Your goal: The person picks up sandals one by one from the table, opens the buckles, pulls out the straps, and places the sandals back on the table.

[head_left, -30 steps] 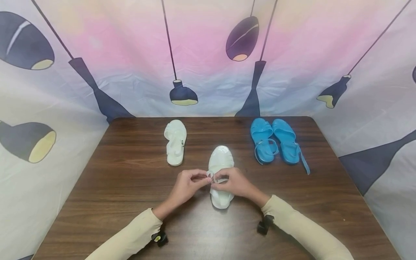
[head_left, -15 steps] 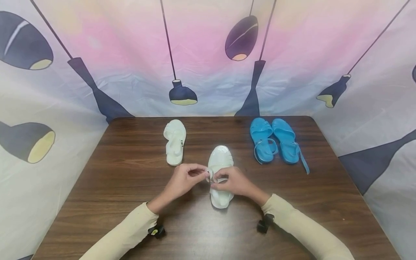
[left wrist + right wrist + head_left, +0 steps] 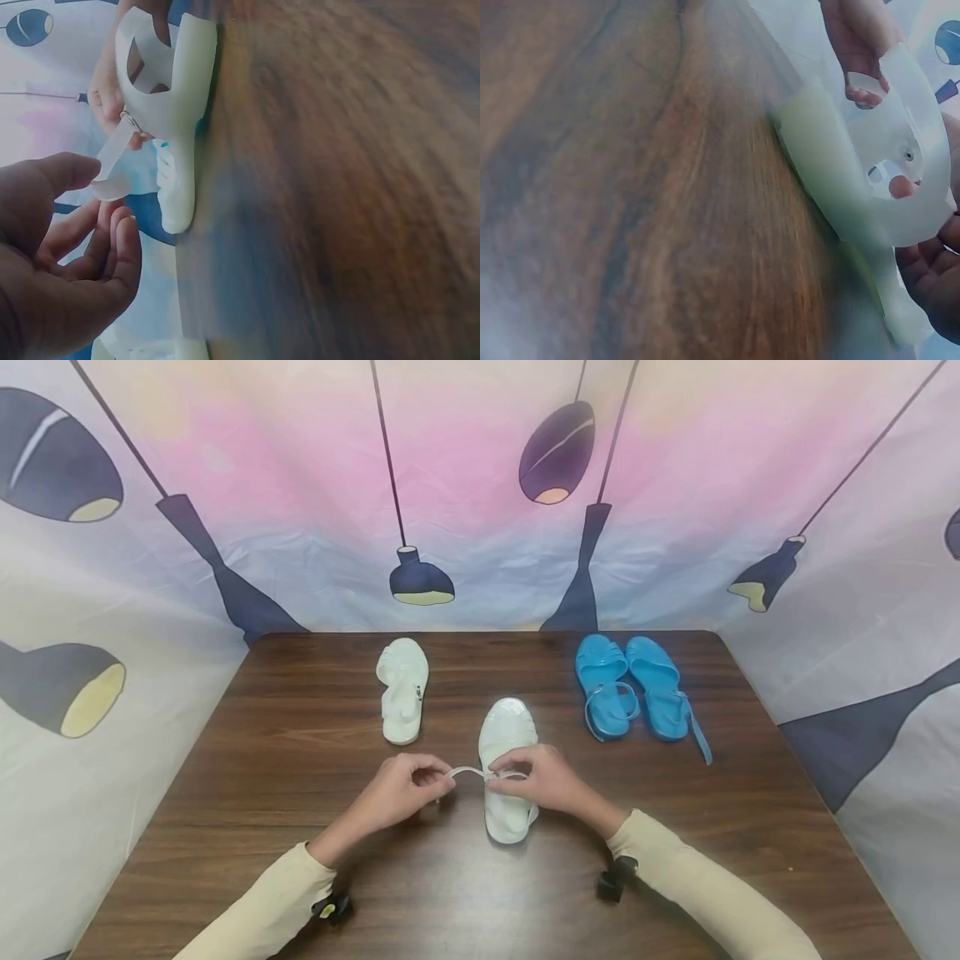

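A white sandal (image 3: 508,727) stands sole-down at the middle of the table, its toe pointing away from me. My left hand (image 3: 401,789), left of the shoe, pinches the free end of its ankle strap (image 3: 467,769) between thumb and fingers. That strap spans the gap between my hands in a slight arch. In the left wrist view it runs through a small metal buckle (image 3: 131,121), and its tip curls at the fingertips. My right hand (image 3: 543,777) reaches over the sandal and pinches the strap by the buckle; the hand covers part of the shoe's middle.
The matching white sandal (image 3: 402,693) lies at the back left, with its own buckle on its right side. A pair of blue sandals (image 3: 615,706) sits at the back right, one strap trailing loose. Behind the brown wooden table (image 3: 262,777) hangs a lamp-printed cloth (image 3: 480,468).
My left hand has moved left, away from the sandal, drawing the strap from a small loop into a long stretch. My right hand stays in nearly the same spot.
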Demonstrator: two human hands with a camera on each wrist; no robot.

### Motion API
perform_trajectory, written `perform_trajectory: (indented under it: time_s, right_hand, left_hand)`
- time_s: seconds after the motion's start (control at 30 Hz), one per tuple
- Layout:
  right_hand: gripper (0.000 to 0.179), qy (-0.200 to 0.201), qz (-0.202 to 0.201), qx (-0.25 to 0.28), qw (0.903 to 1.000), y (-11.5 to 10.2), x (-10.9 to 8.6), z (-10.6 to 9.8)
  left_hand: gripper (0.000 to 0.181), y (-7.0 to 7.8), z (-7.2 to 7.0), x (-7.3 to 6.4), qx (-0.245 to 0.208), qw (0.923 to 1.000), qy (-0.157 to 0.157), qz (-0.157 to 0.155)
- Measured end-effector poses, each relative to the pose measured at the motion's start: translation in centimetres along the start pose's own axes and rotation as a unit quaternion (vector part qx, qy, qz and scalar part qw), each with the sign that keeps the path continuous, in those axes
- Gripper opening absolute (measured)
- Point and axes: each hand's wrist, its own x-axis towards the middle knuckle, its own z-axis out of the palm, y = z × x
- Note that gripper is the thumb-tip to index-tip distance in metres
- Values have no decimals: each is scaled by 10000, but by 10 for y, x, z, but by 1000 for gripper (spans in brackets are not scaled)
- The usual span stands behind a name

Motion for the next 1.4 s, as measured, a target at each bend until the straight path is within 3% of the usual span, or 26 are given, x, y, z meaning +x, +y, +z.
perform_trajectory:
  time_s: [0.43,0.7,0.87,1.1,1.4]
  right_hand:
    - [25,46,159,-85,9998,2,-10,-16]
    - [28,106,83,-306,9994,-8,-14,-24]
    - [25,41,173,-370,9992,-11,-13,-21]
    - [17,-180,212,-212,9994,-7,-9,-15]
    - [12,-66,70,7,10000,-9,-11,-16]
  left_hand:
    - [7,-10,11,-7,348,9979,-546,74]
    - [25,3,20,6,206,9992,-290,186]
    - [25,10,29,17,20,9993,-226,305]
    - [19,8,43,30,-59,9988,-322,358]
    - [17,10,53,30,-152,9991,-143,380]
